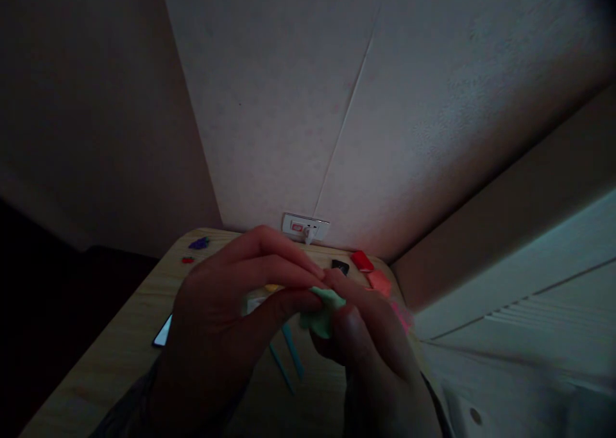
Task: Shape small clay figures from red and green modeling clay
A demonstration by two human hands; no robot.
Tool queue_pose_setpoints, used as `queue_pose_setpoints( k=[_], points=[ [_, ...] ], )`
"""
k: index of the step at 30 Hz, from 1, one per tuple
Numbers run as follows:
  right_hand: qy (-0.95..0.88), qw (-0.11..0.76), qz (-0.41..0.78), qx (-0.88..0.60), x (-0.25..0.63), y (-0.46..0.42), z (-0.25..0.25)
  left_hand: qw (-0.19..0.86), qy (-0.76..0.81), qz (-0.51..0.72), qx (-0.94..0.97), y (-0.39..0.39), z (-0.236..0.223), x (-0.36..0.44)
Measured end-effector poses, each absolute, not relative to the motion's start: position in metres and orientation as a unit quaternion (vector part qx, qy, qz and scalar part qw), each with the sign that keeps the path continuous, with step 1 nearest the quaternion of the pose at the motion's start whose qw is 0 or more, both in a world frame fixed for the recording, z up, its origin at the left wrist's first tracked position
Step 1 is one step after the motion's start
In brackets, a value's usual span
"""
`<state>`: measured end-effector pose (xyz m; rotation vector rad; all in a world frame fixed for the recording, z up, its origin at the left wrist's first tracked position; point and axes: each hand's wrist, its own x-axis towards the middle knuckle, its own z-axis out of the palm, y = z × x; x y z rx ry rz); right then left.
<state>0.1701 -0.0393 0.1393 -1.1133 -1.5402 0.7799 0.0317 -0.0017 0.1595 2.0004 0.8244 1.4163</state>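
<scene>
Before us rises a pale patterned wall (pixel 269 104), crossed by a thin seam. Against its foot stands our wooden counter (pixel 115 316), dimly lit, and over on the right we see a white panelled surface (pixel 543 297).

Above the counter we have both hands raised together. Our left hand (pixel 226 303) comes in with its fingers stretched over the top, and its grip is clamped on the green piece (pixel 325 316), thumb below. Our right hand (pixel 380 354) meets it, its fingertips touching the left ones, and its grip is closed on the same piece from the other side. The green piece looks soft and uneven, and sits between our two thumbs.

Low on the wall we find a socket plate (pixel 294 220) with a white plug (pixel 309 233) in it. A phone (pixel 164 332), partly hidden, lies beside our left wrist. Two blue tools (pixel 292 351) lie side by side below our hands. Toward the right edge we have red (pixel 362 261), coral (pixel 379 283) and pink packets (pixel 401 315), with a black packet (pixel 341 267) near the red one. Smallest are a purple piece (pixel 199 243) and a little red piece (pixel 187 260), at the far left.
</scene>
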Motion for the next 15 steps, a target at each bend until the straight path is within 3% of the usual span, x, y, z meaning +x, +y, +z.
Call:
queue_pose_setpoints(
  k=[7,15],
  points=[
    [-0.574,0.576,0.421,-0.401,0.172,-0.036,0.14,0.168,0.328,0.535,0.76,-0.009,0.156,0.036],
    [-0.55,0.596,0.451,-0.373,0.17,-0.035,0.131,0.24,0.248,0.504,0.792,0.0,0.157,0.035]
  ],
)
